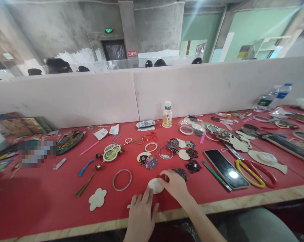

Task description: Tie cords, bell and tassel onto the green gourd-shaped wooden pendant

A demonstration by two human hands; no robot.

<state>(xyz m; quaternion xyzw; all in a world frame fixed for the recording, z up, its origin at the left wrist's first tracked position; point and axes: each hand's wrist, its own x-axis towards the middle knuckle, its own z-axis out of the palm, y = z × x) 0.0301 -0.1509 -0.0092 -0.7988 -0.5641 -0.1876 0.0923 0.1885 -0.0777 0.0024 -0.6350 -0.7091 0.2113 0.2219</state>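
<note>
A small white round disc lies near the table's front edge, between my two hands. My right hand pinches its right edge, thumb and index finger bent together. With fingers stretched out and thumb apart, my left hand rests its fingertips against the disc's lower left edge. Left of the disc lie a thin ring and a cream flower-shaped piece. Just behind my right hand is a dark patterned fabric piece. Farther back sit a flowered fabric round and another ring.
On the red table at right lie a phone, a green tweezer-like tool and scissors with red and yellow handles. A bottle stands by the white partition. A tasselled green pendant lies left.
</note>
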